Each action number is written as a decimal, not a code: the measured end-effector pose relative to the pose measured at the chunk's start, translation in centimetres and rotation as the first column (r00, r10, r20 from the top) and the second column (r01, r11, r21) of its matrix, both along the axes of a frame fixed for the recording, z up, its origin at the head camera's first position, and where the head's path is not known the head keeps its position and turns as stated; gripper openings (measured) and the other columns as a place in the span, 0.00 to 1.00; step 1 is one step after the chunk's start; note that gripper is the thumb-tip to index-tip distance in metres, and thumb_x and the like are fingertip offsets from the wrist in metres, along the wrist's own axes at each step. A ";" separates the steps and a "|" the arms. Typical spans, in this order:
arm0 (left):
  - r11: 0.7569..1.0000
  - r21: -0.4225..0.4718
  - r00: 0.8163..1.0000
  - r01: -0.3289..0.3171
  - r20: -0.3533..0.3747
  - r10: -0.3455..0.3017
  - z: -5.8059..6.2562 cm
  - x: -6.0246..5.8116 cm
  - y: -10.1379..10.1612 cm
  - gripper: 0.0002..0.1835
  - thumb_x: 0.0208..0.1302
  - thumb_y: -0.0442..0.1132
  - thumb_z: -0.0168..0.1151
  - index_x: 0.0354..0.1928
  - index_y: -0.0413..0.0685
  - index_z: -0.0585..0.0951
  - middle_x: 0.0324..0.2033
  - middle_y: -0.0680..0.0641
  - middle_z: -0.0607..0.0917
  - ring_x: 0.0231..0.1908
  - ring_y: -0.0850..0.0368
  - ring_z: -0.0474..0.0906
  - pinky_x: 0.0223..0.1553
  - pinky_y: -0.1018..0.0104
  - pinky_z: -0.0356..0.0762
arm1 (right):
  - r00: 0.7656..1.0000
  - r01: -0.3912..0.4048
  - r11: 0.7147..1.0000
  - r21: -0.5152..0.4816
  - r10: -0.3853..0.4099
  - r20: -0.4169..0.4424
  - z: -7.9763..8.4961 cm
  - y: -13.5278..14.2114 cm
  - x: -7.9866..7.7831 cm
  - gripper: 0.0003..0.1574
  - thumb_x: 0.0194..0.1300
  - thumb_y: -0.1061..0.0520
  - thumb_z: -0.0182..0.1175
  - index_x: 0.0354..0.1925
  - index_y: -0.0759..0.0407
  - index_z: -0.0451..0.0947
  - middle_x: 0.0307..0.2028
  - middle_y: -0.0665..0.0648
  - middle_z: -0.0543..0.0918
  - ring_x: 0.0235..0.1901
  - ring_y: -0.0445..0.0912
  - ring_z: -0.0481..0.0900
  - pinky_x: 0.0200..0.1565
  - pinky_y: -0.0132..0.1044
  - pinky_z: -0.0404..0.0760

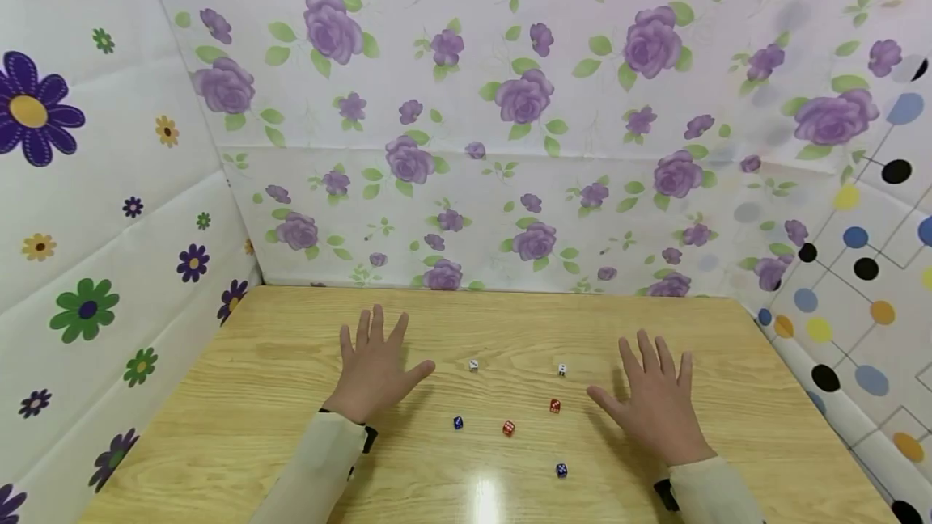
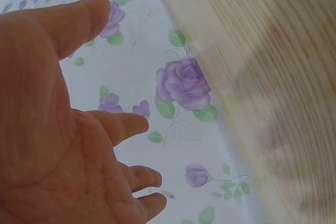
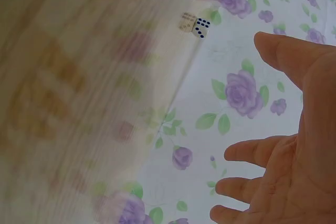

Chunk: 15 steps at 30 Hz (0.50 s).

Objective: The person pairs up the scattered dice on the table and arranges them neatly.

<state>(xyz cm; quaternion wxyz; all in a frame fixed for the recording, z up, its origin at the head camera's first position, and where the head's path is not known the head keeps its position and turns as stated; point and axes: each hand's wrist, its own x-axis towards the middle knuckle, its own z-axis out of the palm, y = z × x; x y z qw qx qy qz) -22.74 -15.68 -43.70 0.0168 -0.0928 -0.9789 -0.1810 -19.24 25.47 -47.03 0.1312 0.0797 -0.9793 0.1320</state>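
My left hand is spread over the left part of the table, fingers straight, holding nothing. On the other side my right hand is spread too, with nothing in it. Between them lie small dice: a white die nearest the left thumb, a second white die, a red die left of the right thumb, another red die, a blue die and a second blue die closest to me. In the right wrist view a white die shows beyond the thumb.
The wooden table meets a rose-printed cloth at its back edge. A flower-printed cloth stands along the left side, and a dotted cloth along the right. Glare marks the table's near middle.
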 end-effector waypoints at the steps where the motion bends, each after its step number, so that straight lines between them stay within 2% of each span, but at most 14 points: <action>1: 1.000 -0.002 1.000 0.002 0.005 -0.002 0.0 0.0 0.0 0.50 0.70 0.67 0.59 0.82 0.45 0.55 0.79 0.27 0.41 0.79 0.28 0.32 0.71 0.26 0.23 | 1.000 -0.001 1.000 0.002 0.001 0.002 -0.1 0.0 0.0 0.61 0.65 0.26 0.62 0.76 0.67 0.61 0.76 0.76 0.55 0.75 0.74 0.48 0.68 0.78 0.34; 9: 0.999 0.022 1.000 0.027 0.002 -0.027 0.1 0.1 0.2 0.48 0.70 0.65 0.61 0.81 0.44 0.58 0.79 0.28 0.45 0.79 0.29 0.32 0.71 0.26 0.26 | 1.000 -0.010 1.000 0.006 0.010 0.017 0.0 -0.2 0.1 0.58 0.66 0.26 0.62 0.74 0.67 0.65 0.74 0.76 0.60 0.73 0.74 0.53 0.68 0.77 0.38; 13: 0.999 0.033 0.999 0.036 -0.001 -0.036 0.2 0.1 0.5 0.46 0.70 0.65 0.61 0.79 0.43 0.62 0.79 0.29 0.50 0.79 0.29 0.38 0.72 0.26 0.29 | 1.000 -0.020 1.000 0.010 0.020 0.023 0.4 -0.5 0.1 0.53 0.67 0.29 0.63 0.70 0.67 0.70 0.71 0.75 0.66 0.72 0.73 0.57 0.68 0.77 0.40; 15: 0.998 0.042 0.998 0.056 0.001 -0.056 0.2 0.2 0.7 0.44 0.70 0.62 0.62 0.77 0.41 0.66 0.78 0.29 0.55 0.78 0.29 0.43 0.72 0.27 0.36 | 0.999 -0.033 0.999 0.016 0.032 0.033 0.6 -0.6 0.1 0.48 0.67 0.32 0.65 0.67 0.67 0.73 0.67 0.74 0.71 0.69 0.72 0.62 0.68 0.76 0.44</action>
